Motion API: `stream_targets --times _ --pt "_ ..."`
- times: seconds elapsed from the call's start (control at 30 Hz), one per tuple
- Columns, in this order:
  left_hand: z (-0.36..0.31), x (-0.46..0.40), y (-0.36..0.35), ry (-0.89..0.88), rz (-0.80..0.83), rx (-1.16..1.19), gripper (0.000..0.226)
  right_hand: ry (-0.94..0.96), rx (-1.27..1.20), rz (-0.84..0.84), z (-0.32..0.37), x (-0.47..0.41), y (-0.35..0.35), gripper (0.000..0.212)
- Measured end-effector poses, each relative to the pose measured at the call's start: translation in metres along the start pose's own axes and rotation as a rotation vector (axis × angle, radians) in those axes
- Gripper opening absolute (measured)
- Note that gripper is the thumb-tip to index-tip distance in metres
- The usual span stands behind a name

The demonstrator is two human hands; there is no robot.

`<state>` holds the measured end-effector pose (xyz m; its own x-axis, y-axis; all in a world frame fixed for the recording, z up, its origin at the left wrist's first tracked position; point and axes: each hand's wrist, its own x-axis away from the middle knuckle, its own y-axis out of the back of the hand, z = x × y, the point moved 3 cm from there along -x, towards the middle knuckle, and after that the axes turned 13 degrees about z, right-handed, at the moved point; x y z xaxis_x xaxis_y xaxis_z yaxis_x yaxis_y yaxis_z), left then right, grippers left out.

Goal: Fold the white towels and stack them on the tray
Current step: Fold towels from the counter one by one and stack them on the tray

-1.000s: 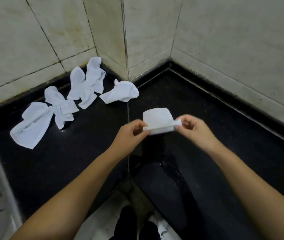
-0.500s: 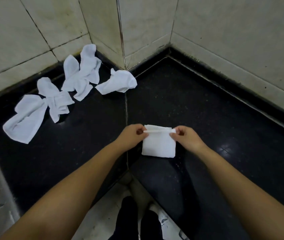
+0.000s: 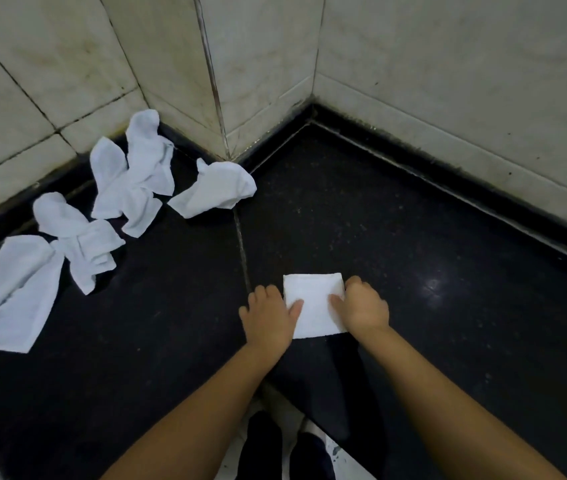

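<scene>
From the folded towel (image 3: pixel 313 304) under both hands (image 3: pixel 268 315), the dark bench (image 3: pixel 413 306) lies bare from twelve round to four o'clock, up to the tiled wall (image 3: pixel 448 81) that closes that side. At eleven o'clock the wall corner (image 3: pixel 219 109) juts out, with a crumpled towel (image 3: pixel 214 188) just below it. From nine to ten o'clock more loose towels (image 3: pixel 67 244) crowd along the back wall, but a wide open strip of bench runs between them and the near edge.
</scene>
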<state>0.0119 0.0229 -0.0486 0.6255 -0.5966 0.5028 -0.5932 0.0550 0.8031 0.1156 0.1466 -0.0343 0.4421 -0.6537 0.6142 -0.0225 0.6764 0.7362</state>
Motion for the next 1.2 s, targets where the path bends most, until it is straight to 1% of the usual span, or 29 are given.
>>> stream_targets --times 0.1,0.2,0.23,0.27,0.37,0.47,0.53,0.6,0.67,0.7,0.8,0.97,1.03,1.13,1.2 --pt "-0.010 -0.008 0.004 -0.024 0.003 -0.049 0.040 -0.086 -0.008 -0.013 0.013 -0.002 0.000 0.032" --pt "-0.013 -0.011 0.010 -0.081 0.036 -0.027 0.032 -0.174 -0.109 0.071 0.014 -0.003 0.003 0.025" --pt "-0.013 -0.011 0.013 -0.114 0.050 0.028 0.028 -0.177 -0.171 0.097 0.012 -0.001 0.003 0.020" --pt "-0.014 -0.009 0.017 -0.154 0.075 0.141 0.023 -0.162 -0.267 0.107 0.008 0.001 0.004 0.018" --pt "-0.026 0.001 0.030 -0.267 0.263 0.576 0.012 -0.057 -0.706 0.069 -0.011 0.014 0.011 0.024" --pt "-0.056 0.022 0.040 -0.348 0.410 0.774 0.012 0.014 -1.045 -0.019 -0.048 0.045 0.021 0.026" --pt "-0.084 0.043 0.037 -0.407 0.511 0.845 0.021 0.040 -1.185 -0.095 -0.080 0.076 0.027 0.025" --pt "-0.112 0.070 0.020 -0.478 0.628 0.838 0.032 0.037 -1.276 -0.190 -0.119 0.113 0.028 0.024" --pt "-0.139 0.105 -0.008 -0.520 0.713 0.795 0.042 0.007 -1.327 -0.306 -0.164 0.155 0.022 0.027" --pt "-0.151 0.124 -0.025 -0.532 0.744 0.775 0.042 -0.007 -1.348 -0.375 -0.187 0.179 0.017 0.030" --pt "-0.185 0.197 -0.083 -0.599 0.861 0.747 0.033 -0.029 -1.412 -0.547 -0.257 0.257 -0.008 0.033" --pt "-0.230 0.339 -0.182 -0.586 1.082 0.796 0.015 -0.114 -1.437 -0.766 -0.367 0.404 -0.063 0.031" --pt "-0.252 0.395 -0.216 -0.610 1.118 0.741 0.014 -0.167 -1.461 -0.842 -0.407 0.460 -0.081 0.028" --pt "-0.288 0.470 -0.255 -0.724 1.159 0.624 0.014 -0.223 -1.538 -0.917 -0.463 0.529 -0.102 0.022" --pt "-0.310 0.509 -0.282 -0.792 1.188 0.555 0.015 -0.254 -1.637 -0.962 -0.496 0.565 -0.115 0.021"
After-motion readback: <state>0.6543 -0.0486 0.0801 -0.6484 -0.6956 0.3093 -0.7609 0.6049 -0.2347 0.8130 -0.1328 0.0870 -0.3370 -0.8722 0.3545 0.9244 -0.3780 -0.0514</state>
